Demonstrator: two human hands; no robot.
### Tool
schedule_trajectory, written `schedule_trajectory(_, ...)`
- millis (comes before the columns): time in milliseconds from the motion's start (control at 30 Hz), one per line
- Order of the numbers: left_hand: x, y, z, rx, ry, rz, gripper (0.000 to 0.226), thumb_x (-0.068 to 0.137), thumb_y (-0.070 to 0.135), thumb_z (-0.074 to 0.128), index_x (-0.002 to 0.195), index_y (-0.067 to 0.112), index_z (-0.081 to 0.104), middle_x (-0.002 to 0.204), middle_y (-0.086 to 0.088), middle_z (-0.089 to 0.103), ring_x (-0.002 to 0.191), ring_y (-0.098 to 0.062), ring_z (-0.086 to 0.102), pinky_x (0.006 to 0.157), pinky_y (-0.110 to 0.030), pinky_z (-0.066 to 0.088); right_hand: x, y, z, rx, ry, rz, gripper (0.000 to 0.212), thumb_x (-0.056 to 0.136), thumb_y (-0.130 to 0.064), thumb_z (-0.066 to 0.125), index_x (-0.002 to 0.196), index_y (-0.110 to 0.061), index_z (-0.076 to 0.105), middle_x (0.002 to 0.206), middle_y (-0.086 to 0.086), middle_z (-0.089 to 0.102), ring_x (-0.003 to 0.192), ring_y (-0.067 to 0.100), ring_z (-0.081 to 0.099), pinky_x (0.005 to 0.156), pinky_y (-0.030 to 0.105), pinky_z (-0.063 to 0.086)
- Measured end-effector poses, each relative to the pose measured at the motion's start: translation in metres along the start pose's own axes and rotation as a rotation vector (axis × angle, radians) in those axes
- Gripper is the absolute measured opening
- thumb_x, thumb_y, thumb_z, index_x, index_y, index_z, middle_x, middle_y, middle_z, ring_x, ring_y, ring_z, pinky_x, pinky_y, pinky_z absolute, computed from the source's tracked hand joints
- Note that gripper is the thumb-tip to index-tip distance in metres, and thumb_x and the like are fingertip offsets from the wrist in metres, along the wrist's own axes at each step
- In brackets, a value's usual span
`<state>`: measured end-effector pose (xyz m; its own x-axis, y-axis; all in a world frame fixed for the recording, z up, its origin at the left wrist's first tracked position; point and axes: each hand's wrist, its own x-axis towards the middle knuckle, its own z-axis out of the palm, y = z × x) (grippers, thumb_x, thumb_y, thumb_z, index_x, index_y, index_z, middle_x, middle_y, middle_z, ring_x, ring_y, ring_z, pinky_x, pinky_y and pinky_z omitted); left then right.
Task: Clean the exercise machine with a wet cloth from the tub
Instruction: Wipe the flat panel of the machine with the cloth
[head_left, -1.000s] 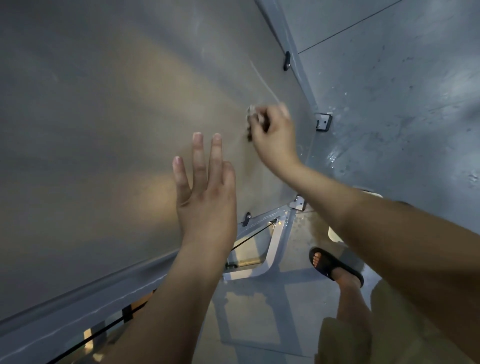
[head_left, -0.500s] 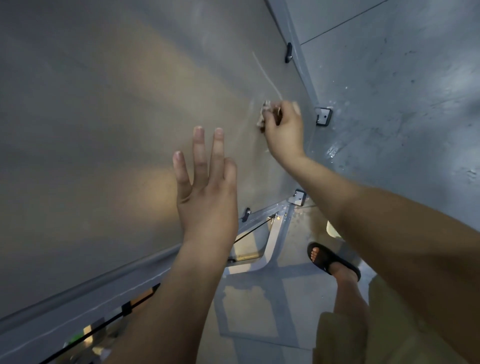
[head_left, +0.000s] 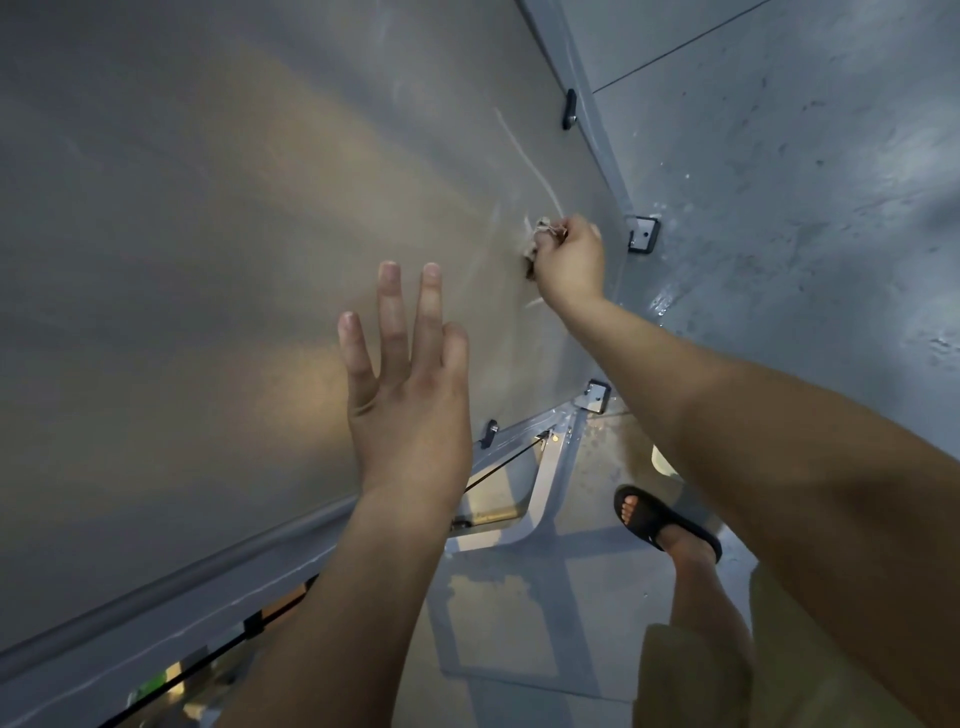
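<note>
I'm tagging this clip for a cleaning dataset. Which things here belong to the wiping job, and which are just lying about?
Job: large flat grey machine panel; crumpled pale cloth, gripped by the right hand; left hand, fingers straight.
Lying about: black slip-on sandal; small black square bracket; wet grey floor.

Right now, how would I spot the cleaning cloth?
Find the big grey panel filling the left of the view. Near its right edge the right hand grips a small crumpled wad against it: the cloth. It is pale and ragged, unlike the hard black bracket nearby.
</note>
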<state>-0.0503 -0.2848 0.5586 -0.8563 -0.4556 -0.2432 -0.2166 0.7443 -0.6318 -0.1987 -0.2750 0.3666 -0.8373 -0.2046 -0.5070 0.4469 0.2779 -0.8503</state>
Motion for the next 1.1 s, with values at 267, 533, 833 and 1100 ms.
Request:
schedule_trajectory(267,0.001,-0.002,0.003,-0.008,-0.006,-0.008,0.043,0.073,0.009,0.071,0.110,0.019,0.052,0.172,-0.007,0.005,0.153,-0.039,-0.020,0.112,-0.056,-0.032,-0.036,-0.014,-0.003,0.001,-0.030,-0.405,0.010,0.096,-0.010,0.065,0.087,-0.006,0.062,0.090,0.003,0.051,0.076,0.003,0.049,0.071,0.022,0.042)
schedule_trajectory(533,0.000,-0.001,0.004,-0.029,0.036,0.000,0.034,0.075,0.008,0.065,0.104,0.020,0.051,0.172,-0.006,0.011,0.154,-0.037,-0.016,0.114,-0.055,-0.029,-0.026,-0.021,-0.003,-0.012,-0.027,-0.177,0.013,0.098,-0.008,0.059,0.085,-0.007,0.058,0.092,0.007,0.050,0.081,0.011,0.060,0.075,0.023,0.045)
schedule_trajectory(833,0.000,-0.001,0.004,-0.044,0.035,-0.001,0.033,0.076,0.012,0.064,0.107,0.019,0.053,0.172,-0.006,0.009,0.152,-0.037,-0.019,0.113,-0.056,-0.030,0.023,-0.004,-0.002,-0.154,-0.027,-0.043,0.021,0.093,-0.023,0.053,0.075,-0.013,0.052,0.095,0.020,0.064,0.085,0.037,0.064,0.073,0.037,0.051)
schedule_trajectory(1100,0.001,0.000,0.006,-0.010,0.027,-0.009,0.036,0.077,0.016,0.067,0.111,0.021,0.054,0.172,-0.005,0.007,0.152,-0.038,-0.019,0.112,-0.057,-0.032,0.022,-0.012,-0.010,-0.085,-0.049,-0.119,0.015,0.094,-0.021,0.059,0.084,-0.010,0.059,0.095,0.011,0.060,0.084,0.031,0.064,0.080,0.036,0.054)
